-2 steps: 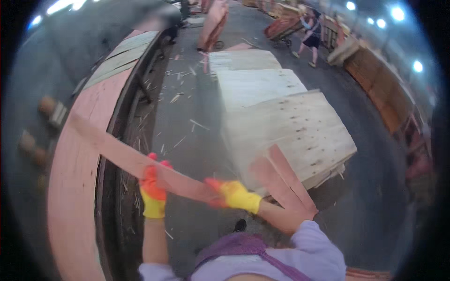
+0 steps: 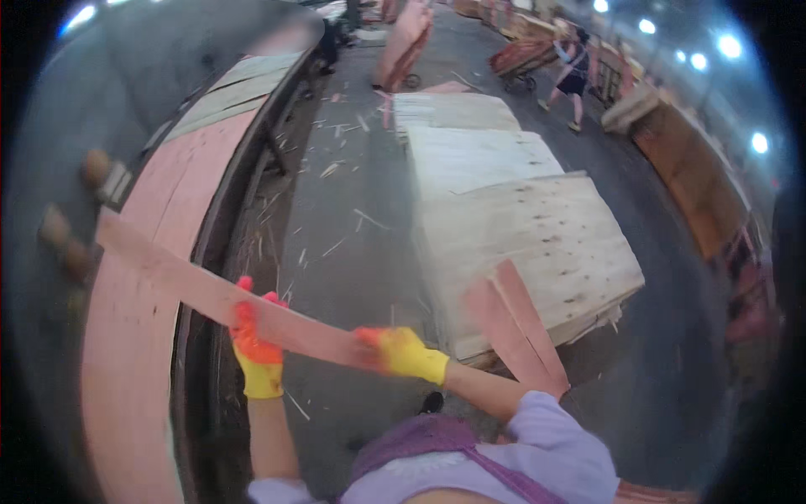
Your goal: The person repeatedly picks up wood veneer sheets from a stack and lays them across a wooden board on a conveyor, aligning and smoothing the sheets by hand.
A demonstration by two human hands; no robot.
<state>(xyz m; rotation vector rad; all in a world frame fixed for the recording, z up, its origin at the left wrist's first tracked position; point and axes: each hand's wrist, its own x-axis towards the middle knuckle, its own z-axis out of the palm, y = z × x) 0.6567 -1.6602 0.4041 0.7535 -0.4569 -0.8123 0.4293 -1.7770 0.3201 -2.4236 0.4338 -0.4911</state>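
Observation:
I hold a long reddish veneer strip [image 2: 185, 281] slantwise in front of me with both hands in yellow and orange gloves. My left hand [image 2: 254, 344] grips it near its middle from below. Closed around the strip's near end is my right hand [image 2: 401, 351]. The strip's far end reaches out to the left over the wide reddish veneer sheet [image 2: 143, 336] lying on the long conveyor table. A few more reddish strips [image 2: 516, 332] lean by my right arm, against the stack.
Pale plywood stacks [image 2: 520, 244] line the right side, with more [image 2: 453, 109] behind. The grey floor [image 2: 344, 218] between is littered with wood slivers. A person [image 2: 573, 71] walks far off near a loaded cart [image 2: 520, 57]. Wooden crates [image 2: 688, 160] stand at the right.
The strip and both hands have barely moved; the view has shifted slightly.

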